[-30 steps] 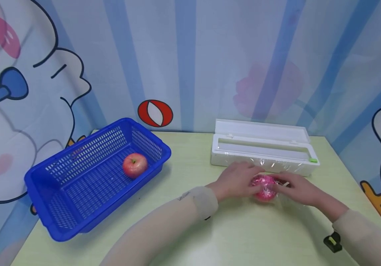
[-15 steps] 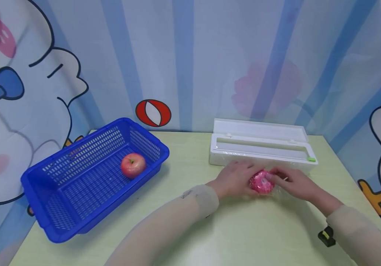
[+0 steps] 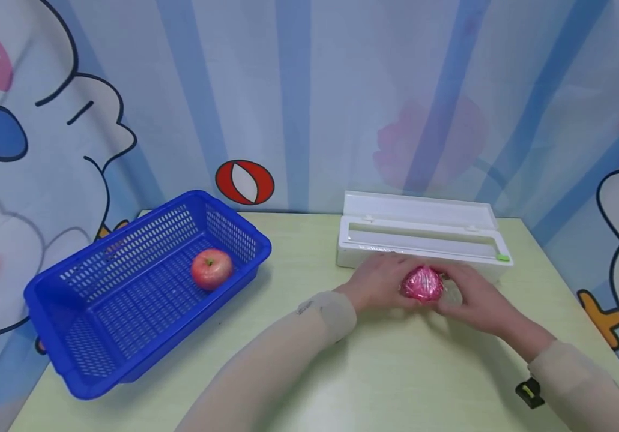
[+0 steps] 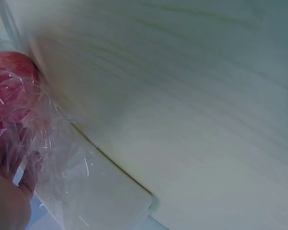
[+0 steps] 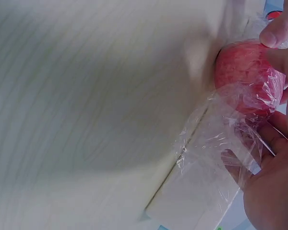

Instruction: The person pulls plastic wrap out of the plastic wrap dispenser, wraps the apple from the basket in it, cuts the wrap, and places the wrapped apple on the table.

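A shiny pink-red apple (image 3: 422, 284), covered in clear cling film, is held between both hands in front of a white box. My left hand (image 3: 382, 282) grips it from the left. On the other side, my right hand (image 3: 471, 297) holds it with thumb and fingers curved around its edge. Loose, crumpled cling film (image 5: 201, 143) trails from the apple in the right wrist view, and film (image 4: 57, 143) also hangs beside it in the left wrist view. Parts of the fingers are hidden behind the apple.
The long white cling film dispenser (image 3: 355, 256) stands with its lid up, just behind the hands. To the left, a blue plastic basket (image 3: 149, 354) holds another apple (image 3: 211, 269). A printed curtain (image 3: 331, 90) hangs behind the pale table (image 3: 374, 378).
The apple has been turned and smoothed, with its film now tighter around it. My right hand has shifted from pressing its thumb on the surface to curving around the right side.
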Motion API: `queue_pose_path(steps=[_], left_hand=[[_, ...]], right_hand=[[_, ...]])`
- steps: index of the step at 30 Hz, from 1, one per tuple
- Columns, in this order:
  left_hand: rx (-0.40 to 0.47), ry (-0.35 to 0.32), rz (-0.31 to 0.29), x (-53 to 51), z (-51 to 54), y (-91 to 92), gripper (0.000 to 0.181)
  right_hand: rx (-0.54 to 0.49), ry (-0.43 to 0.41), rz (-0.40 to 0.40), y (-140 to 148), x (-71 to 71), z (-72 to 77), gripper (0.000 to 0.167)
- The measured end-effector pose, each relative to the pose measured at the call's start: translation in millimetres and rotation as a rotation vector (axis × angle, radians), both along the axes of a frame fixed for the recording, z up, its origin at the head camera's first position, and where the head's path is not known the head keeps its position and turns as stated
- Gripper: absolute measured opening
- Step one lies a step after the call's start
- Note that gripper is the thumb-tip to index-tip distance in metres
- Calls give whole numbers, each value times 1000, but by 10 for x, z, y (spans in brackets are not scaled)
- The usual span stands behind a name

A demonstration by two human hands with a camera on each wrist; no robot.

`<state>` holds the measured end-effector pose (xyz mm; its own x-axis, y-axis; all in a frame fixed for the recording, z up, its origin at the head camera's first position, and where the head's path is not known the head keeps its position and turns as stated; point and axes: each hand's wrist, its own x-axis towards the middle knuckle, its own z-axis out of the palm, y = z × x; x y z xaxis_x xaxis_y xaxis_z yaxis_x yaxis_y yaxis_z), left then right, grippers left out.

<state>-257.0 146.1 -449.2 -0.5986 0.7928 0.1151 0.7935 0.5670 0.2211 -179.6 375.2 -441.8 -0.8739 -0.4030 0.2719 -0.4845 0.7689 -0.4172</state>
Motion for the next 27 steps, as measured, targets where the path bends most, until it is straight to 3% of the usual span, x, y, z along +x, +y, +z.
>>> queue_pose_path(steps=[5, 11, 27], left_hand=[[-13, -3, -8, -19, 26, 3, 88], [-58, 1, 3, -15, 34, 24, 89], [-191, 98, 12, 4, 46, 71, 84]], right_hand=[[58, 28, -17, -19, -29, -15, 82], [104, 60, -12, 5, -42, 0, 83], [75, 50, 39, 71, -94, -20, 78]])
